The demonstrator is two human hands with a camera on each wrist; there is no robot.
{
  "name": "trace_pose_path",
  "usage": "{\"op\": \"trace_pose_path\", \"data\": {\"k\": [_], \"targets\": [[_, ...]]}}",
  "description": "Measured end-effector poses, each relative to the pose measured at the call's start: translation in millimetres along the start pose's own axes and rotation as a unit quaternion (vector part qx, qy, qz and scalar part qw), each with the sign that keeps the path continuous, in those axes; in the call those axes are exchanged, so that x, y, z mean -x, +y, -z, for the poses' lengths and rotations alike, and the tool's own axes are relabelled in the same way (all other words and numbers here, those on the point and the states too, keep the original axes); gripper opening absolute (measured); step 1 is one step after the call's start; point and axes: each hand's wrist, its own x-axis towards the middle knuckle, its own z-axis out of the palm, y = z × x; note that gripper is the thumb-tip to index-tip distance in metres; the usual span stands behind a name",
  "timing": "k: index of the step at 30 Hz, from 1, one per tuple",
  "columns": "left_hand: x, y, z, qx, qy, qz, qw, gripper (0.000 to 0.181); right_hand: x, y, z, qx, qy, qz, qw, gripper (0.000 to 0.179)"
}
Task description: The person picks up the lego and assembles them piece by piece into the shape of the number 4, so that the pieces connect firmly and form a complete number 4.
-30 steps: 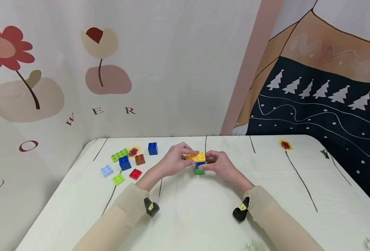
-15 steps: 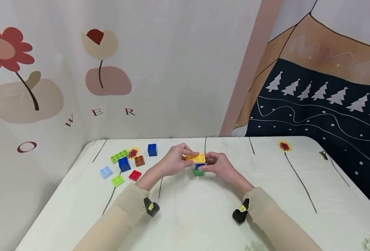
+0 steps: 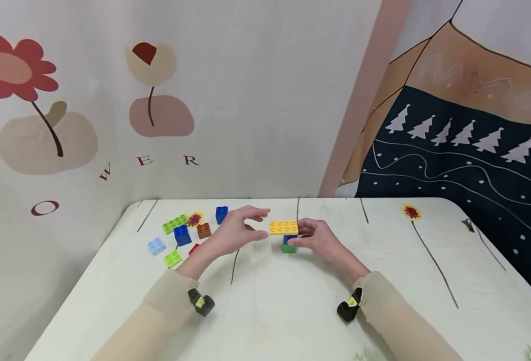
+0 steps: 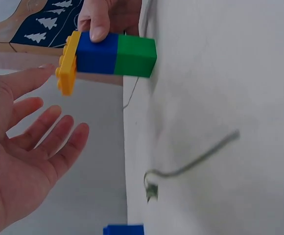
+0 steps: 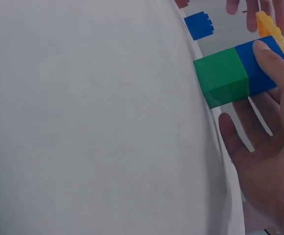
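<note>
Your right hand (image 3: 321,238) pinches the blue brick (image 4: 98,55), the middle of a little tower between your hands. The green brick (image 4: 136,56) is under it. The yellow brick (image 3: 283,228) sits on top and sticks out to the left. Your left hand (image 3: 236,232) is free, fingers loose, just beside the yellow brick. Other bricks (image 3: 182,235) lie on the table (image 3: 270,321), further left.

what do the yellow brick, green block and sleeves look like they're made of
Yellow brick: probably moulded plastic, lightly glossy, given its crisp round studs. Green block: likely smooth plastic too, with flat faces and clean edges. Sleeves: seemingly matte fabric, softly creased; fibre unclear.
</note>
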Motion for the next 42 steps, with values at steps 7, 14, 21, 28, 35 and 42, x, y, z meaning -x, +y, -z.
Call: {"op": "trace_pose_path", "data": {"k": [7,14,21,28,35,42], "targets": [[31.3,-18.6,39.9,-0.031,0.024,0.002,0.9992,0.051,3.5,-2,0,0.009,-0.012,0.004,0.9999,0.041],[57.6,-41.6,82.9,-0.041,0.053,0.012,0.9977,0.046,5.5,-6,4,0.021,-0.014,0.014,0.9996,0.044],[82.8,-63.8,111.4,-0.088,0.075,0.043,0.9924,0.044,8.4,-7,8,0.029,-0.020,0.036,0.9987,0.050],[100.4,-82.1,128.2,-0.105,0.105,0.066,0.9867,0.046,12.8,-12,10,0.002,-0.024,0.078,0.9967,0.046],[105.4,-99.0,134.7,-0.123,0.126,0.095,0.9798,0.047,11.0,-13,8,0.009,-0.008,0.073,0.9973,0.042],[83.8,-119.0,140.2,-0.127,0.118,0.132,0.9759,0.046,7.0,-10,10,0.016,0.002,0.051,0.9986,0.041]]}}
